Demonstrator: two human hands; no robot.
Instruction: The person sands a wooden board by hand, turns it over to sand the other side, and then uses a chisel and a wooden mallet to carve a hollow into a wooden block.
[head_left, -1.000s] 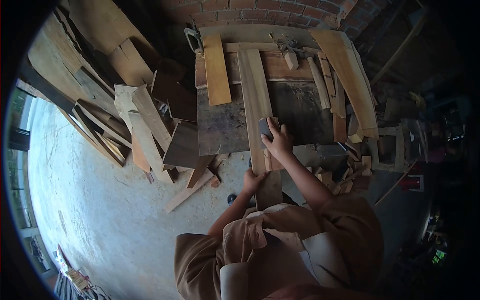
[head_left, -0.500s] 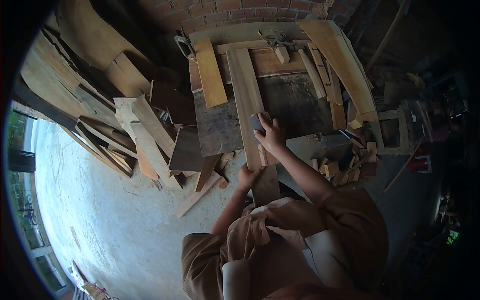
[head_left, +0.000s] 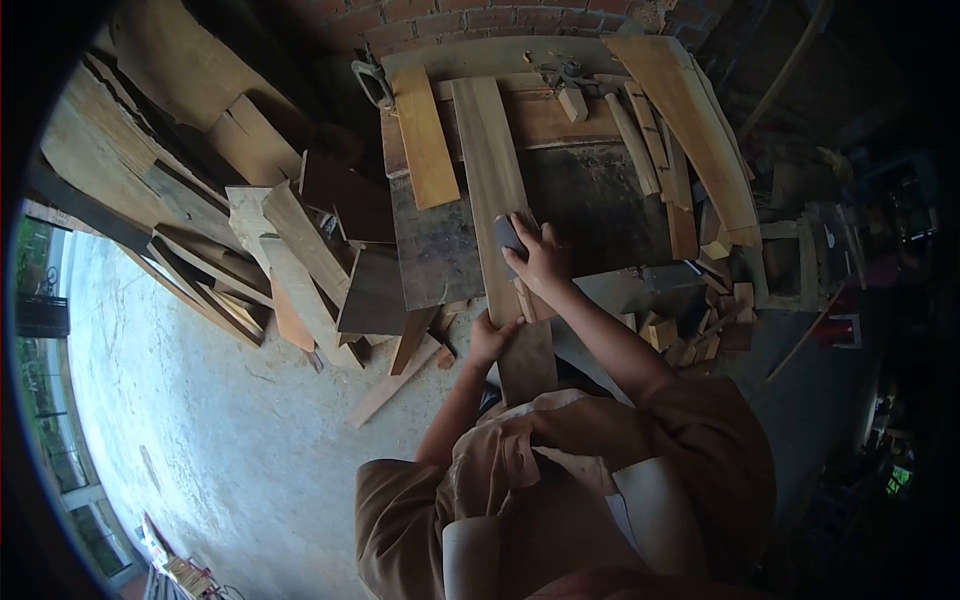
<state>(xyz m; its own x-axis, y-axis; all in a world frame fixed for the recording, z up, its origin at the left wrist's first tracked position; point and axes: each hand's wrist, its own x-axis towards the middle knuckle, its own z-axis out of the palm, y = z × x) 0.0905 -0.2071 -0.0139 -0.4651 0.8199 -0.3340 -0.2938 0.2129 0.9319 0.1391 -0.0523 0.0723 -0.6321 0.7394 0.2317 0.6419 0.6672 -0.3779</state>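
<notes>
Right hand: the right hand [head_left: 543,260] is clamped on a small dark grey rectangular block [head_left: 509,236], fingers curled over its far and right sides.
Dark grey block: on the upper face of the long board, toward its near end.
Long board: a long, flat, pale brown wooden board [head_left: 490,150] runs from the far side of the workbench past its near edge, toward the person.
Left hand: the left hand [head_left: 487,342] is clamped on the left edge of the long board near its near end, thumb lying across the top; the fingers underneath are hidden.
Workbench: a dark, stained workbench top [head_left: 432,245] lies under the long board.
Bench, left: a flat yellow-orange board [head_left: 427,140], with a grey metal clamp [head_left: 372,80] at the far left corner.
Bench, right: a pale round wooden stick [head_left: 633,145] and a large tapered orange-brown board [head_left: 690,130].
Floor: small wooden offcuts [head_left: 708,345] lie right of the bench on grey concrete [head_left: 250,430]; left, leaning brown planks [head_left: 310,235].
</notes>
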